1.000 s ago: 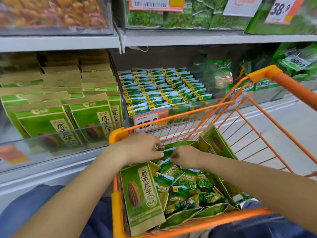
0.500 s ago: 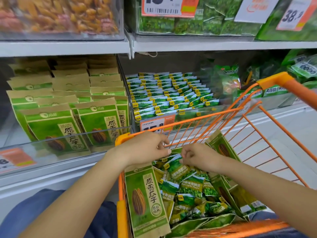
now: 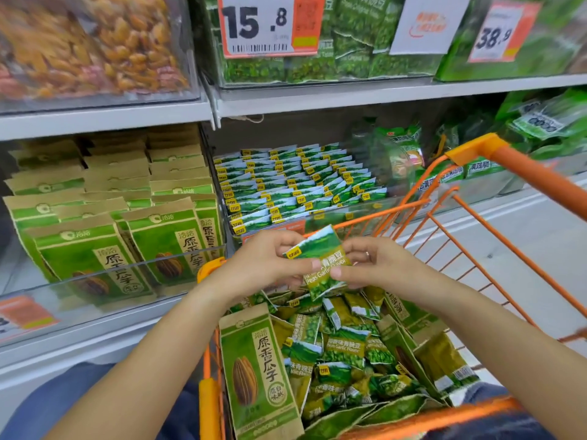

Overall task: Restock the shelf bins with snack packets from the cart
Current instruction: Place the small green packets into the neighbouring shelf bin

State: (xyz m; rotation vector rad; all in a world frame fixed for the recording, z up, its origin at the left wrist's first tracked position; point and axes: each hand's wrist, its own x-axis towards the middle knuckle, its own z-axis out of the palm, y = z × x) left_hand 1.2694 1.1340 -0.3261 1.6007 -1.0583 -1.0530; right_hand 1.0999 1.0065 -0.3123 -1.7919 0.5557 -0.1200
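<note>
While both your forearms come up from the bottom corners of the frame and meet around the middle, your left hand [image 3: 263, 265] and right hand [image 3: 378, 265] are sharing one small stack of green pea packets [image 3: 320, 265]. Left one's got its fingers curled round the top left edge with the thumb pressing on the front face, knuckles facing up. Right one pinches the right edge, thumb on the front, fingers bent behind it, and you've got a ring showing on one finger. Wrists are angled in toward each other, so the stack sits tilted, raised just above the orange cart [image 3: 521, 173], not touching the pile.

Below your hands, lower middle of the frame, the cart is full of loose pea packets [image 3: 343, 347], plus a tall sunflower seed bag [image 3: 260, 373] leaning at the left side.

Right behind your hands, centre frame, the clear shelf bin [image 3: 365, 211] already has neat rows of the same packets [image 3: 295, 182]. Left of centre, another bin holds standing seed bags [image 3: 85, 249]. Price tag reading 15.8 [image 3: 270, 23] hangs at the top.
</note>
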